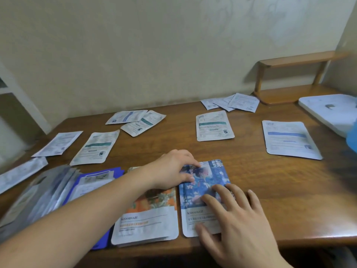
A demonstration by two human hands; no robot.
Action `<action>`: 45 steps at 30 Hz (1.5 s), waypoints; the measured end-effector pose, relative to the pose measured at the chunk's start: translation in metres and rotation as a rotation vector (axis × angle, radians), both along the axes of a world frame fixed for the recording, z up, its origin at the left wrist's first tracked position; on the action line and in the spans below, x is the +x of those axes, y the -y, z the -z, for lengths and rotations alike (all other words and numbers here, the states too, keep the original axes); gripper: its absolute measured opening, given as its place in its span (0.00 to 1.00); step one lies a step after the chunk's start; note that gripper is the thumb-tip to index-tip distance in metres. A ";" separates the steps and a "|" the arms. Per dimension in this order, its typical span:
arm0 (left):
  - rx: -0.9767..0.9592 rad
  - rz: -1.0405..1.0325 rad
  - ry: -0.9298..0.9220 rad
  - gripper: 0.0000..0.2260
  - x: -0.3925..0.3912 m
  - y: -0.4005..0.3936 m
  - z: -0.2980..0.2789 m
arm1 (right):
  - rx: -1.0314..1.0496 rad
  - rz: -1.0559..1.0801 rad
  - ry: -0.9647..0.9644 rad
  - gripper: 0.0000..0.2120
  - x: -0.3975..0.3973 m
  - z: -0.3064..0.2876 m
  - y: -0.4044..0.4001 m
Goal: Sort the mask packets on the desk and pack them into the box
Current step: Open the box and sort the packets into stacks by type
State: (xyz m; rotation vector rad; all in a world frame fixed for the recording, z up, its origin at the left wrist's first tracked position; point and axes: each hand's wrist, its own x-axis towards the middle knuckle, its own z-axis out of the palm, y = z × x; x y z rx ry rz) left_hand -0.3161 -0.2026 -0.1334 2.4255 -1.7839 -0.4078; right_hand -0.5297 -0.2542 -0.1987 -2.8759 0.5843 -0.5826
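At the desk's (251,171) near edge, left hand (173,169) pinches the blue packet's (204,190) far end, right hand (237,219) flat.

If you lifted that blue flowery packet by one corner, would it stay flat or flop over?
The blue packet would probably bend a little: it looks like a thin, flat foil pouch. It likely slides easily, since it lies flat on the smooth wooden desk. It is probably light, lying under just the fingertips.
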 end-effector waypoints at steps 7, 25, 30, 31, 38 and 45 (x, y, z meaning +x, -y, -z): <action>0.060 0.016 0.037 0.20 -0.002 -0.002 -0.005 | 0.014 -0.018 0.062 0.31 -0.004 -0.007 0.016; 0.107 0.504 -0.065 0.51 -0.104 0.089 -0.009 | -0.264 0.128 -0.082 0.29 -0.134 0.022 0.104; 0.245 0.616 -0.075 0.54 -0.121 0.087 -0.003 | -0.454 0.037 0.163 0.16 -0.152 0.035 0.104; 0.233 0.616 -0.069 0.52 -0.122 0.086 -0.003 | -0.469 0.009 0.187 0.14 -0.153 0.030 0.105; -0.151 0.578 -0.186 0.36 -0.139 0.072 0.010 | -0.512 -0.058 0.511 0.10 -0.136 -0.064 0.095; -0.606 -0.076 -1.077 0.25 -0.152 0.035 -0.009 | 0.136 -0.015 0.536 0.11 -0.061 -0.154 0.134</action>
